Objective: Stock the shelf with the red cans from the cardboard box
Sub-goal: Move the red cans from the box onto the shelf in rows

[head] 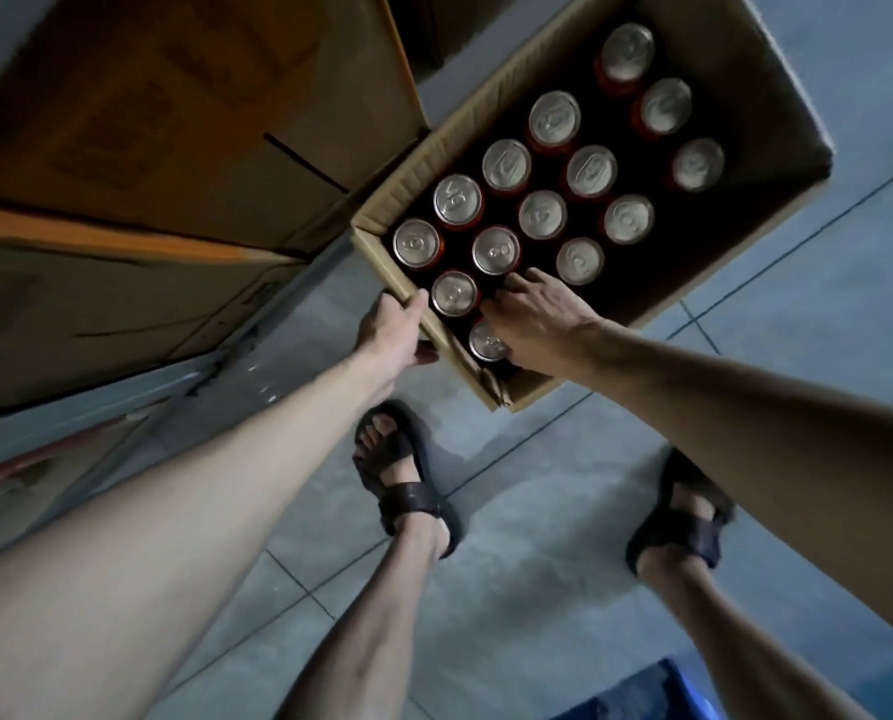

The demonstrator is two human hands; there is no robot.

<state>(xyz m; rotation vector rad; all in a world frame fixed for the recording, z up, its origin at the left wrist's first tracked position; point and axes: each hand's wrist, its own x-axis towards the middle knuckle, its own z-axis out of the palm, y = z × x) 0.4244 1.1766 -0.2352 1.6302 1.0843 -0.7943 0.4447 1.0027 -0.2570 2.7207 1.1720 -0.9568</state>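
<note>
An open cardboard box (735,85) sits on the tiled floor, holding several upright red cans with silver tops (543,214). My left hand (395,332) grips the box's near left wall, thumb over the rim. My right hand (530,319) reaches into the near corner of the box. Its fingers curl over and around a can (486,341) whose top shows only partly beneath the hand. Another can (453,293) stands just left of my fingertips. No shelf can be made out.
Large closed cardboard boxes (174,122) are stacked to the left, close against the open box. My two sandalled feet (402,475) stand on the grey tiles just below the box. A blue object (636,693) pokes in at the bottom edge.
</note>
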